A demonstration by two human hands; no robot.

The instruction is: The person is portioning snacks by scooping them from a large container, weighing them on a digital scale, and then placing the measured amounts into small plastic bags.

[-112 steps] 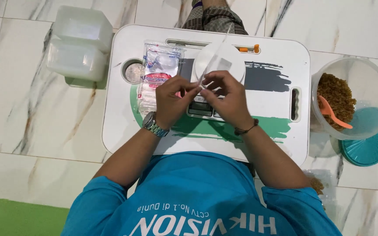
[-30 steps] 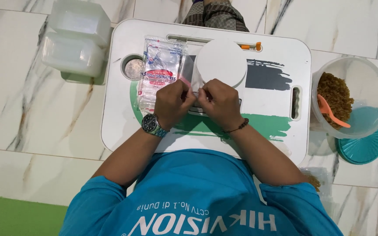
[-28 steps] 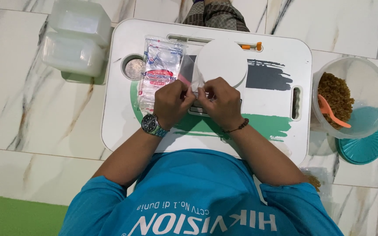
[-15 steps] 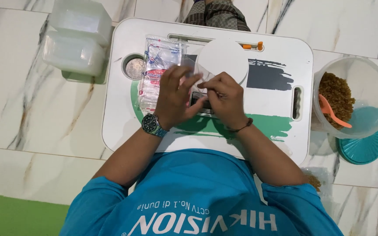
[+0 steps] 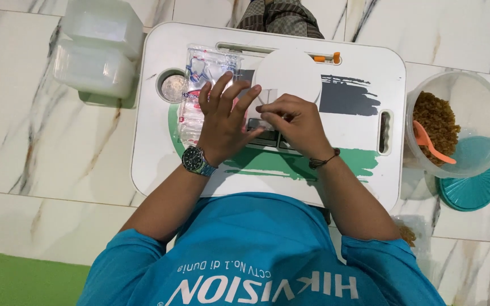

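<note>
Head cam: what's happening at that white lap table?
A person in a blue shirt sits at a white lap table. Both hands meet over a small kitchen scale, left hand and right hand pinching a small clear bag. A stack of clear bags lies at left, a tub of brown crumbs at right.

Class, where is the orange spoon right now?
In the head view, the orange spoon lies inside the clear tub of brown granules, right of the white tray.
</note>
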